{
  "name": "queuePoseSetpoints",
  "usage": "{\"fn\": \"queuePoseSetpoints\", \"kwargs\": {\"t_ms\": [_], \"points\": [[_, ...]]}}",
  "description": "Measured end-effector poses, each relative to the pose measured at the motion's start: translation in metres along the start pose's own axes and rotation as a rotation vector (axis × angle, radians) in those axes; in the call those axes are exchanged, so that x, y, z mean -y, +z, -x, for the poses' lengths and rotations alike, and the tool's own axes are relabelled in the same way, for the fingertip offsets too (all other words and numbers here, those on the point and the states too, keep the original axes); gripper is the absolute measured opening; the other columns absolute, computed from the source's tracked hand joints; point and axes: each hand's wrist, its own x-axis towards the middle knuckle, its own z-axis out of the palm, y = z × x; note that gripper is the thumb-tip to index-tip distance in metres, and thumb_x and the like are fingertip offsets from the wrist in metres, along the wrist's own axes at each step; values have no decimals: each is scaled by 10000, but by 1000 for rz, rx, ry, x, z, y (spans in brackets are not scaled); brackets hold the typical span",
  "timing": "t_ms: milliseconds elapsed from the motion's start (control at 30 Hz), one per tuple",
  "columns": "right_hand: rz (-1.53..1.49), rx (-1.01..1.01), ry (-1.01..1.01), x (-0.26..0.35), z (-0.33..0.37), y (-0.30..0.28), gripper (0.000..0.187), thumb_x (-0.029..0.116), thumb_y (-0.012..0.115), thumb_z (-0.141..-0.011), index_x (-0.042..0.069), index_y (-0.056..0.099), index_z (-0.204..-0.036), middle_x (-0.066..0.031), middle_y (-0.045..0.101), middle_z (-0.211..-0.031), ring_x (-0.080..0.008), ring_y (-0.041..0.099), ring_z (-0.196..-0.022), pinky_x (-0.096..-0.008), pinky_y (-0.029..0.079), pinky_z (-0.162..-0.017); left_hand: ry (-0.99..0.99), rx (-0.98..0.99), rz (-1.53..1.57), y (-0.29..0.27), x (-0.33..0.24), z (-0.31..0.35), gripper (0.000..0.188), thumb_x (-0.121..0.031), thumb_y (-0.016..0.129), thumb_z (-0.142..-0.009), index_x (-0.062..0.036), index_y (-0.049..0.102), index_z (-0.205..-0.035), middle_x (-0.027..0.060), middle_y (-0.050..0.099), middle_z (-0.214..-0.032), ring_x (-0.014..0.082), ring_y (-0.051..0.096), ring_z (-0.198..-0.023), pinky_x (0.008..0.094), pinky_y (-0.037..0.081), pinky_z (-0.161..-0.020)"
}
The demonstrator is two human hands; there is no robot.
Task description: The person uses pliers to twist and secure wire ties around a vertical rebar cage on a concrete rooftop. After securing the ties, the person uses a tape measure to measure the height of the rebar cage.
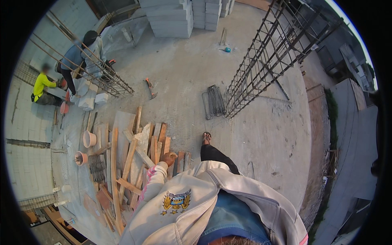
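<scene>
My left hand (pixel 167 159) reaches out from a pale sleeve over the right side of a pile of wooden boards (pixel 132 153). Its fingers look curled around a small, tan, roundish thing (pixel 174 155), too small to name. Close beside the hand lie short dark boards (pixel 181 162) and reddish-brown wood strips (pixel 162 136). My right hand is out of view, below the jacket's right side.
A hammer (pixel 150 88) lies beyond the pile. Bent steel stirrups (pixel 214 102) lie beside a leaning rebar cage (pixel 261 61). Several people work at the left near blocks (pixel 101 98). Buckets (pixel 89 139) stand left of the boards. A teal tape measure (pixel 227 50) lies farther off.
</scene>
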Motion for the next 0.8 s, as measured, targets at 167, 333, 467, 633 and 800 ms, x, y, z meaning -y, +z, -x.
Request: {"fn": "queuePoseSetpoints", "kwargs": {"t_ms": [167,333,467,633,800], "points": [[76,100,66,130,-102,-111,276,273,682,-927,66,719,-1107,-126,737,-875,-261,728,-692,-376,528,-567,-132,131,109,-44,-55,-53,387,-270,737,-871,-62,718,-1197,161,748,-1106,272,721,-1010,390,548,-908],[-22,108,105,320,-234,-226,262,241,668,-942,77,683,-1146,-107,715,-809,-240,715,-591,-360,507,-457,-83,-269,563,-82,-58,-123,259,-108,711,-877,10,707,-1107,127,755,-1002,200,715,-810,326,572,-707],[-87,-64,-203,471,-327,-279,261,245,642,-946,57,718,-1111,-107,726,-817,-212,732,-681,-395,581,-576,-162,-178,521,-104,-57,-187,338,-262,704,-892,15,729,-1084,153,762,-981,221,743,-813,349,582,-730],[-367,54,-353,571,-410,-266,271,205,607,-979,34,676,-1176,-66,638,-735,-179,623,-584,-327,540,-545,-122,-97,125,-135,-44,-251,473,-514,656,-848,-109,772,-1063,194,757,-1023,376,729,-936,437,565,-840],[325,192,-123,493,-504,-214,237,199,703,-878,76,748,-1075,-94,725,-886,-246,701,-808,-409,583,-692,-133,-32,14,-249,-76,-362,411,-452,651,-873,-99,773,-1044,182,752,-1084,344,723,-1006,411,551,-890]]}}
